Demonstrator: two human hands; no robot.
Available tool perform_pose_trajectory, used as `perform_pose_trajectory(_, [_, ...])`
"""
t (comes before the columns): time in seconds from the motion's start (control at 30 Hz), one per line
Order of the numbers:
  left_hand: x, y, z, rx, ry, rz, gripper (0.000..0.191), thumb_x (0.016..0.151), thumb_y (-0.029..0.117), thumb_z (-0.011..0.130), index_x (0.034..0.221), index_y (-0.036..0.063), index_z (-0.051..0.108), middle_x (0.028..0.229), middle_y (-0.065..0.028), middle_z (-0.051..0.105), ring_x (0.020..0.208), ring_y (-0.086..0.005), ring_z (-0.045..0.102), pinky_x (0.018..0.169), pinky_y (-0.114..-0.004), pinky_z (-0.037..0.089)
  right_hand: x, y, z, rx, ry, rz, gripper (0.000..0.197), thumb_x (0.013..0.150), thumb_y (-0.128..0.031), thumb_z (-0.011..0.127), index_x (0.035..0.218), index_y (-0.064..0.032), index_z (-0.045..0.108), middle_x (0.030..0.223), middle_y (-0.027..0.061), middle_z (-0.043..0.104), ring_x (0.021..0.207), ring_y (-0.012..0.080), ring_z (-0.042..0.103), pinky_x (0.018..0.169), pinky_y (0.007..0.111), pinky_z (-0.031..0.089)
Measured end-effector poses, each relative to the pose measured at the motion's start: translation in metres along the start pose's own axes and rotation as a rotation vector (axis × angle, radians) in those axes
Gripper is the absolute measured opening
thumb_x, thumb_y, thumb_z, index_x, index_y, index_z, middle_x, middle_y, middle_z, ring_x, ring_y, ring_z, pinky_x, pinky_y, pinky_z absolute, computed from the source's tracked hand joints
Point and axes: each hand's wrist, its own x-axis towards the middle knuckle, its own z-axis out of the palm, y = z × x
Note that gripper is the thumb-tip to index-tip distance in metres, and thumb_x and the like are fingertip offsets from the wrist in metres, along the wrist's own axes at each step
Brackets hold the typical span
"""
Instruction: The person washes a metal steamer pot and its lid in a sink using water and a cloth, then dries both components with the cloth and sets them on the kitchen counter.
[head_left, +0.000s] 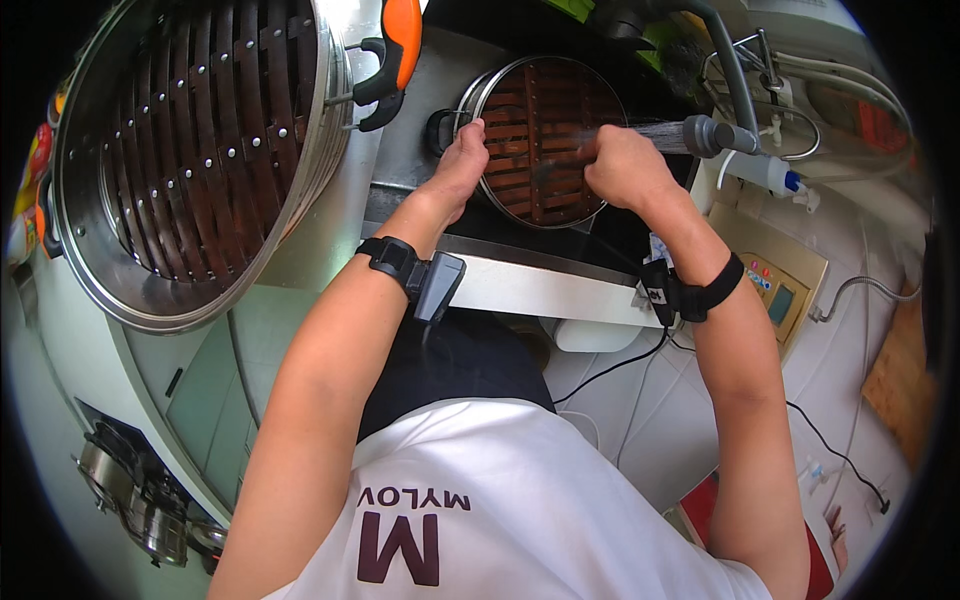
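A round metal steamer pot (517, 223) with a brown slatted rack (534, 135) inside stands tilted in the dark sink, its slatted side facing me. My left hand (463, 161) grips its left rim, close to a black side handle (439, 133). Over the right part of the slats, my right hand (626, 169) is curled into a fist. Whether those fingers hold something is hidden, and the area beside them is blurred. Water sprays from the grey faucet head (701, 136) towards the right hand and the rack.
A large stainless steel pot (82, 270) with orange-and-black handles (401, 45) and a riveted slatted rack (210, 135) stands on the counter at left. A white-and-blue bottle (757, 172) lies right of the sink. Black cables (622, 382) hang below. Metal pots (154, 521) sit at lower left.
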Motion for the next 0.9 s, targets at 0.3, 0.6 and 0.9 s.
perform_pose_trajectory(0.3, [0.003,0.001,0.001,-0.015,0.007,0.013,0.085,0.097,0.063,0.023,0.157,0.0055,0.011,0.165,-0.0109,0.015,0.153,-0.0269,0.007,0.120,-0.048,0.009,-0.056,0.077,0.076,0.388,0.187,0.157,0.035,0.088,-0.015,0.062,0.121,-0.0092,0.068,0.101,0.0242,0.068,0.100,0.0395,0.066,0.089,0.042,0.052])
perform_pose_trajectory(0.6, [-0.003,0.005,0.007,-0.002,0.030,-0.004,0.084,0.097,0.062,0.024,0.157,0.0054,0.012,0.165,-0.0107,0.016,0.153,-0.0274,0.007,0.120,-0.049,0.009,-0.101,0.089,0.108,0.503,0.190,-0.057,0.035,0.087,-0.013,0.061,0.122,-0.0100,0.068,0.091,0.0229,0.070,0.083,0.0367,0.068,0.080,0.041,0.053])
perform_pose_trajectory(0.9, [-0.014,0.009,0.014,-0.004,0.098,-0.007,0.081,0.098,0.058,0.027,0.156,0.0014,0.016,0.162,-0.0159,0.021,0.151,-0.0295,0.014,0.120,-0.041,0.012,-0.098,0.070,0.102,0.434,0.123,0.031,0.034,0.088,-0.013,0.061,0.121,-0.0097,0.068,0.088,0.0231,0.068,0.082,0.0378,0.067,0.079,0.044,0.052])
